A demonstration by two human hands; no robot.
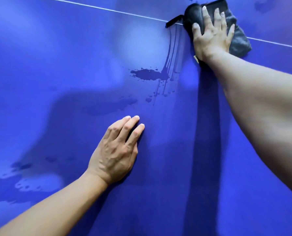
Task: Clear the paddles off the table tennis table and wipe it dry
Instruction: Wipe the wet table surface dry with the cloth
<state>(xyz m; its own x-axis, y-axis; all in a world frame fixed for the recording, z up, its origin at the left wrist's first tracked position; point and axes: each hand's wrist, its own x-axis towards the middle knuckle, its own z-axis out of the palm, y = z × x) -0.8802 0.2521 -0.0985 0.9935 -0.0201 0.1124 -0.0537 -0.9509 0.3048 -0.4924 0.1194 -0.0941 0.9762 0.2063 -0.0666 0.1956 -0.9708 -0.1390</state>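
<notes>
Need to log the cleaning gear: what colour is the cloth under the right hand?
Dark grey to black cloth, seen in the head view.

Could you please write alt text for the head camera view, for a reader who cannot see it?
A right hand presses a dark cloth flat on a blue table at its white line. The left hand rests on the table, with puddles between them.

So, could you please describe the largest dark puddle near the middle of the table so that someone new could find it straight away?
Start at the white line crossing the far part of the blue table, where the right hand presses a dark cloth. Follow the wet streaks down from the cloth toward the left hand. They end in the puddle, a solid dark blotch, unlike the scattered small drops beneath it.
</notes>
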